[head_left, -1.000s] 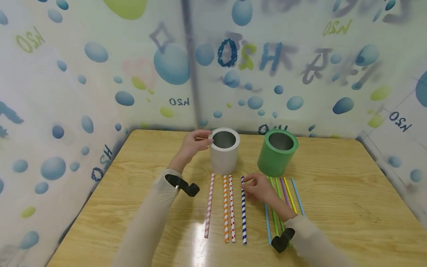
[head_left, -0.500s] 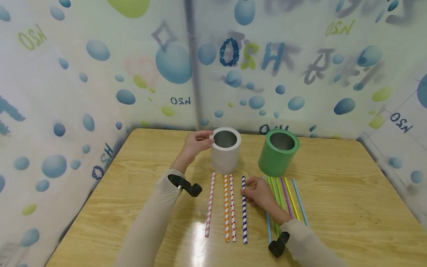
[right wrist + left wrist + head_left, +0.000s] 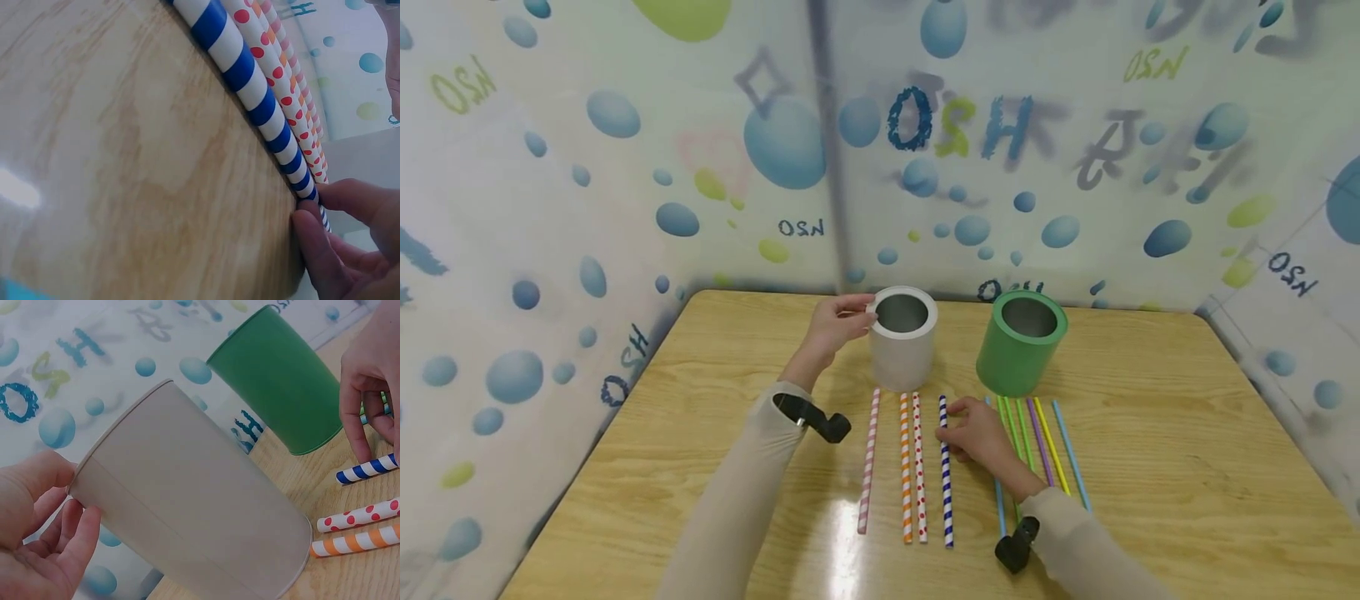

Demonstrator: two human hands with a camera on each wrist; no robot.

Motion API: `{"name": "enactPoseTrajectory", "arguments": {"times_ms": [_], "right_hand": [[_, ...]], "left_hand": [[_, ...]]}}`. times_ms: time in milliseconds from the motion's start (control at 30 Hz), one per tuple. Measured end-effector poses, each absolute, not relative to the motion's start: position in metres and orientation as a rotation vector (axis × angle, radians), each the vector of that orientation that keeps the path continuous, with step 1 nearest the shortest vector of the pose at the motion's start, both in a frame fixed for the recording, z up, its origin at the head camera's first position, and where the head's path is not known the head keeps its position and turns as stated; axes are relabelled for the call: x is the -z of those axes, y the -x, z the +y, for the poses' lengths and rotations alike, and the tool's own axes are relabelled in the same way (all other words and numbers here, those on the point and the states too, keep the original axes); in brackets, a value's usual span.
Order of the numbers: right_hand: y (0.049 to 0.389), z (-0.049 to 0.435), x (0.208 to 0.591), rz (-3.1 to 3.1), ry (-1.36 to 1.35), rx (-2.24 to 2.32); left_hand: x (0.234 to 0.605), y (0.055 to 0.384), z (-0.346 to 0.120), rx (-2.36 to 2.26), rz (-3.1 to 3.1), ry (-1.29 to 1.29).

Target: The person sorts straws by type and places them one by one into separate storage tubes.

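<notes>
**One hand at the white can, the other pinching a blue-striped straw**

Upright on the wooden table (image 3: 1187, 467) stands the white can (image 3: 902, 358), and everything I can see is easily placed from it. At its left rim is the person's left hand (image 3: 833, 325), gripping the lip lightly, the fingers bent and the gap between them and the thumb small.

In front of the white can and a little to its right, the person's right hand (image 3: 981, 435) pinches the blue-striped straw (image 3: 947, 492) near its far end. Thumb and forefinger have closed to the straw's thickness, one on either side, while the straw lies along the table.

Three more patterned straws lie in front of the white can, pointing toward it: the pink-striped straw (image 3: 868, 458) to the front left, then the orange-striped straw (image 3: 906, 471) and, close beside it, the red-dotted straw (image 3: 919, 471). Their far ends come near its base; I can't tell whether any touches.

To the right of the white can, a gap between them, stands the green can (image 3: 1017, 367). Farther to the front right lie thin plain straws (image 3: 1072, 454) in blue, green, purple and yellow, some partly hidden under the right arm.

Behind the white can rises a bubble-printed wall (image 3: 880, 208).
</notes>
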State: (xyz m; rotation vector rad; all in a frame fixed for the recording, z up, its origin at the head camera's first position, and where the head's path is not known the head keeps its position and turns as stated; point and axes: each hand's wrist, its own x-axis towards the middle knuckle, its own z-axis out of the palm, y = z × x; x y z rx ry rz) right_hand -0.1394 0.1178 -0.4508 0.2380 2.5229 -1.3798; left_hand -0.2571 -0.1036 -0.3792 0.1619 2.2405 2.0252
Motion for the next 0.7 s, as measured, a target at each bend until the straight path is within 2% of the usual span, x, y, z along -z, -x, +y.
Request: {"name": "enactPoseTrajectory", "arguments": {"times_ms": [433, 700], "right_hand": [[0.1443, 0.1090, 0.4465, 2.642, -0.227, 1.219], [0.1468, 0.1149, 0.4494, 2.514, -0.251, 1.353]], "left_hand": [[0.3781, 0.2569, -0.1051, -2.041, 2.208, -0.126], [0.3787, 0.2566, -0.1030, -2.044, 2.202, -0.123]]}}
